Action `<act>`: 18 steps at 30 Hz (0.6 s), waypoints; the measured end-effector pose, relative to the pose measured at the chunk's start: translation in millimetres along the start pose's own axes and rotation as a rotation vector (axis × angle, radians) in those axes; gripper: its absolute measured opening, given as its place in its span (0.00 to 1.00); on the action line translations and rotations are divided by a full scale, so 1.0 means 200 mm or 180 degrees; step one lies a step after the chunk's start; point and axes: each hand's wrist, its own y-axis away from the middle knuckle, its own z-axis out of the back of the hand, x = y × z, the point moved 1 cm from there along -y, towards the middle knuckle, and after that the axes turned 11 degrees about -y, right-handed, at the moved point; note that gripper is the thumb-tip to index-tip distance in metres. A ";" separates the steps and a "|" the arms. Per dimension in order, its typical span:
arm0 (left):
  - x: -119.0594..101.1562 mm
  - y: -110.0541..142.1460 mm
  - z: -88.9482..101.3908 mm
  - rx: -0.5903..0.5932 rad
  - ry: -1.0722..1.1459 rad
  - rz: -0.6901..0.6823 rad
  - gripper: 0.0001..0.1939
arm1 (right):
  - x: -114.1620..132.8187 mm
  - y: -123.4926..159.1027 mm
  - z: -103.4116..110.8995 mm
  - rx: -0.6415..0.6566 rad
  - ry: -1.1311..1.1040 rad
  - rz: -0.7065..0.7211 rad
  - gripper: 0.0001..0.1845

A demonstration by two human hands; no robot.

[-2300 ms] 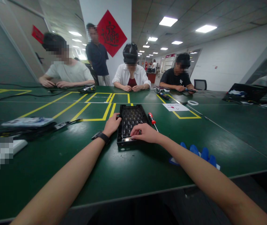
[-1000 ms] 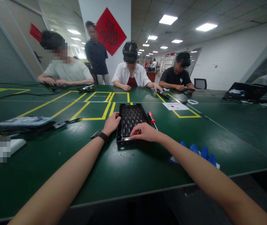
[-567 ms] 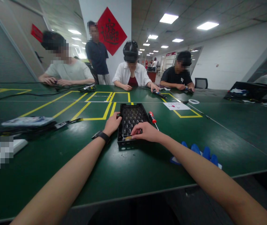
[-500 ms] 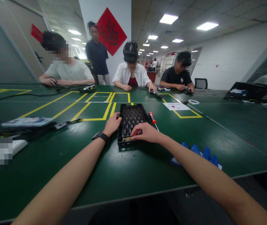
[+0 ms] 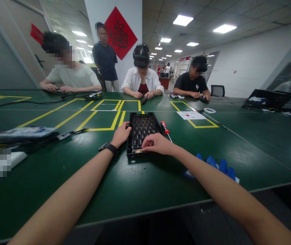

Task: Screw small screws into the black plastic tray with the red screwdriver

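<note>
A black rectangular open case [image 5: 145,125] with rows of small shiny metal-like pieces inside lies on the green table in front of me. My left hand [image 5: 121,133] grips its left wall, thumb over the rim. Over the near end of the case is my right hand [image 5: 156,143], its fingertips pinched together beside a small yellowish part [image 5: 137,151]. What those fingers hold, if anything, is too small to make out. A screwdriver [image 5: 165,127] with a red and black handle lies just right of the case.
A blue-and-white glove [image 5: 222,166] lies beyond my right forearm. Cables and a pale flat box [image 5: 26,132] are at the left. A paper sheet [image 5: 191,115] and a white ring [image 5: 209,110] lie farther back. Several people sit or stand across the table [image 5: 104,194].
My hands and the case hold nearly the same place while the view shifts slightly. Across the table, the person in white has drawn a dark object in from the right toward their other hand.
</note>
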 end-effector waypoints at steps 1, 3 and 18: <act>0.00 0.00 0.00 0.0004 0.0010 0.0004 0.24 | 0.00 0.00 0.00 0.0009 -0.0003 -0.0024 0.11; -0.01 0.00 0.01 0.0010 0.0016 0.0002 0.24 | 0.00 0.00 0.00 0.0026 -0.0010 -0.0042 0.11; 0.01 -0.01 -0.01 -0.0004 -0.0007 -0.0041 0.23 | 0.02 -0.01 0.01 0.0143 0.0502 0.0257 0.08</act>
